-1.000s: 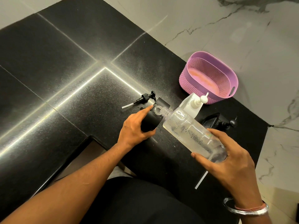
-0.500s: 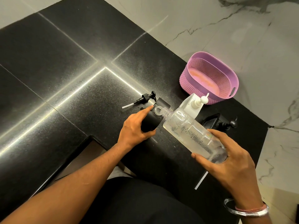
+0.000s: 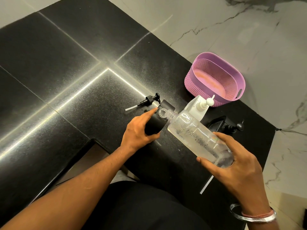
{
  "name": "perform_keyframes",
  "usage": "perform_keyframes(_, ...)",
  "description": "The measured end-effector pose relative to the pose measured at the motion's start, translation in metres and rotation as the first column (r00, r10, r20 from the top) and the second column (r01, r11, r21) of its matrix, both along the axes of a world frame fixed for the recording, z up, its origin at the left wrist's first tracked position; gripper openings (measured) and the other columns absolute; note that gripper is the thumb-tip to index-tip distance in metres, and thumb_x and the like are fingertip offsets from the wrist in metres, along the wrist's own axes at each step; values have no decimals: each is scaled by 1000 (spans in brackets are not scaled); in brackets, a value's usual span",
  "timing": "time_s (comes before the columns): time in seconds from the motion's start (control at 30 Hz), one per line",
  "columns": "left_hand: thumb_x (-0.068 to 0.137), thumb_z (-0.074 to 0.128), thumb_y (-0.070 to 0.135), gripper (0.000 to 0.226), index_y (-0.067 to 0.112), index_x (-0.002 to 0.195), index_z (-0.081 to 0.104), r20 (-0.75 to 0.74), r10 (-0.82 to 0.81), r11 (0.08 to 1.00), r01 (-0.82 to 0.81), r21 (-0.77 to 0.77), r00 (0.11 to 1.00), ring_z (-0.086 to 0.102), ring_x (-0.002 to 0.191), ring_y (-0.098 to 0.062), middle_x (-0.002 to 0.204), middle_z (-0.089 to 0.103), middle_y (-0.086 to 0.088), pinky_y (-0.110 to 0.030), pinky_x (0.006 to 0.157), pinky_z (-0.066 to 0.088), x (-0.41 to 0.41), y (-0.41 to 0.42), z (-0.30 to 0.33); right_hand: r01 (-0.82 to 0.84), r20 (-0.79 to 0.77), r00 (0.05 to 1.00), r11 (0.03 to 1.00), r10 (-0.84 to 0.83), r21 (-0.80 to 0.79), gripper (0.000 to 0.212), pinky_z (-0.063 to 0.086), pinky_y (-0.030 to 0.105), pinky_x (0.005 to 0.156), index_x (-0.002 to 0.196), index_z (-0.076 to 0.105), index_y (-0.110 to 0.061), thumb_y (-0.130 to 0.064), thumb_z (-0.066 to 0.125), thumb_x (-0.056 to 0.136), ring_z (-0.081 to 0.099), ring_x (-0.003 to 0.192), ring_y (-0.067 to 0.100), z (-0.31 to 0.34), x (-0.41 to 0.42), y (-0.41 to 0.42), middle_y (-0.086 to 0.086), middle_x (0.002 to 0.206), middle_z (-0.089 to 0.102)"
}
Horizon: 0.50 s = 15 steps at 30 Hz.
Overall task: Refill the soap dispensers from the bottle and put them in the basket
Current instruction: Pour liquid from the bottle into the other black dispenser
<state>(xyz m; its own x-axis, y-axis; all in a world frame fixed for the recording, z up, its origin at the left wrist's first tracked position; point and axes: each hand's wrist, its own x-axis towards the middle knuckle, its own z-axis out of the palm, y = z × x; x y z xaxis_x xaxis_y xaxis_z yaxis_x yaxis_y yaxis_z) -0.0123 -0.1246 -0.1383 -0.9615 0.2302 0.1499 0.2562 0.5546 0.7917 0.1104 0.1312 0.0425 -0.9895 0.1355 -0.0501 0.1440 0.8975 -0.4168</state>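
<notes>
My left hand [image 3: 137, 130] grips a black soap dispenser [image 3: 157, 122] standing on the black counter, its top open. My right hand [image 3: 232, 161] holds the base of a clear plastic bottle [image 3: 196, 135], tipped so its neck rests at the dispenser's opening; clear liquid with bubbles lies along its lower side. The dispenser's black pump head [image 3: 149, 99] with its white tube lies on the counter just behind. A white dispenser [image 3: 199, 105] with its pump on stands behind the bottle. Another black dispenser [image 3: 221, 125] with its pump stands to the right. The purple basket [image 3: 239, 80] holds nothing.
The black granite counter [image 3: 66, 80] stretches to the left and far side. Its right edge drops to a marble floor [image 3: 249, 30] just past the basket. A white straw-like tube [image 3: 206, 185] lies near the counter's front right.
Almost nothing has moved; both hands keep their grips and the bottle stays tipped at the dispenser's mouth.
</notes>
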Motion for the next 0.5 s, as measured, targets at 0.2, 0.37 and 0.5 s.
perform_keyframes(0.2,77,91,36,92,31,157,45,-2,5,1000,-5,-1,1000,66,104,-21,131,69,6,-35,95,52,0,0,1,4,-4,1000,1000,-4,-12,86,64,29,77,141,57,-28,-64,83,67,64,112,14,0,1,0,-3,130,67)
perform_keyframes(0.37,77,91,37,91,30,156,46,-7,6,1000,-7,-9,1000,66,104,-21,129,70,5,-35,94,52,0,0,1,3,0,1000,1000,-3,-5,87,65,32,77,141,57,-29,-65,83,67,65,113,15,0,0,0,-3,131,67)
perform_keyframes(0.5,77,91,38,92,31,156,44,-10,7,1000,-7,-5,1000,66,103,-21,129,70,5,-36,94,53,1,0,2,6,3,1000,1000,-6,-5,88,65,33,76,142,57,-28,-66,82,67,65,113,17,-1,0,0,-2,131,67)
